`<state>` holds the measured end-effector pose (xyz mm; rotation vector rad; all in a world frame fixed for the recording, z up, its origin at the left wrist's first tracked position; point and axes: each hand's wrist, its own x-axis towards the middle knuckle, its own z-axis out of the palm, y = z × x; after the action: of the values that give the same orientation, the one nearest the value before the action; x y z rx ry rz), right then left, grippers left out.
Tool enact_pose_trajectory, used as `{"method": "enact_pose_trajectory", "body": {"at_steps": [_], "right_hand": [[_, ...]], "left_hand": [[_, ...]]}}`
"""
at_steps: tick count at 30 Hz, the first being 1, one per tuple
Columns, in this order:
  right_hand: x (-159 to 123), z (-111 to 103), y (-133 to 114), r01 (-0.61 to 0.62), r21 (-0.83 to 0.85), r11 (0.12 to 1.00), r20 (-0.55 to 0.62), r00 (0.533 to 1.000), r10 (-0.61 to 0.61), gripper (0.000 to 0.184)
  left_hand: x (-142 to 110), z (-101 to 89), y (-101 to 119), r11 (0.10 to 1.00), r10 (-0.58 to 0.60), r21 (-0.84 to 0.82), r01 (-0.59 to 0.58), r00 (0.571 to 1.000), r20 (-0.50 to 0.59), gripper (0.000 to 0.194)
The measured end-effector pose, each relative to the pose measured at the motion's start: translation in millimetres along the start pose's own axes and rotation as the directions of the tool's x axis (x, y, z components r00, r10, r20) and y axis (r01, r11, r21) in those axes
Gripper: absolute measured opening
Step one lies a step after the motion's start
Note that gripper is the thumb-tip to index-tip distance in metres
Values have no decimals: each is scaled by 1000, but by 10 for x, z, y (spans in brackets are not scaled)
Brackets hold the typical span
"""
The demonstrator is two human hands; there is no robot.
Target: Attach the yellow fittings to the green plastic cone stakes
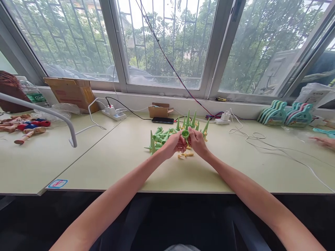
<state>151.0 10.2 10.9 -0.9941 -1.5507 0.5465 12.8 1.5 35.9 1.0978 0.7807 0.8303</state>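
Between my two hands is a green plastic cone-shaped piece (185,134), its round hollow end turned up toward me. My left hand (176,143) closes on it from the left, fingers curled beneath. From the right, my right hand (196,140) pinches its rim with the thumb on top. Behind and left of the hands lies a pile of green spiked pieces (158,136); several green cones (188,119) stand point up at the back. Small yellow plastic pieces (187,154) lie just in front of the hands, with more at the right of the pile.
A phone (162,120) and small cardboard box (159,110) stand behind the pile. White cables (251,136) run across the right. Wooden toys (34,132) and a white metal tube (52,113) are at left. Another person's hand (324,141) shows at far right, near teal plastic items (298,115).
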Motion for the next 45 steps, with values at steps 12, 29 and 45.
{"method": "enact_pose_trajectory", "body": {"at_steps": [12, 29, 45], "right_hand": [[-12, -38, -80, -18, 126, 992, 150, 989, -1, 51], [36, -72, -49, -57, 51, 997, 83, 995, 52, 60], [21, -41, -11, 91, -159, 983, 116, 991, -73, 51]], "left_hand": [[-48, 0, 49, 993, 43, -114, -34, 996, 74, 21], [-56, 28, -4, 873, 424, 268, -408, 906, -1, 38], [16, 5, -22, 925, 364, 186, -332, 915, -175, 29]]}}
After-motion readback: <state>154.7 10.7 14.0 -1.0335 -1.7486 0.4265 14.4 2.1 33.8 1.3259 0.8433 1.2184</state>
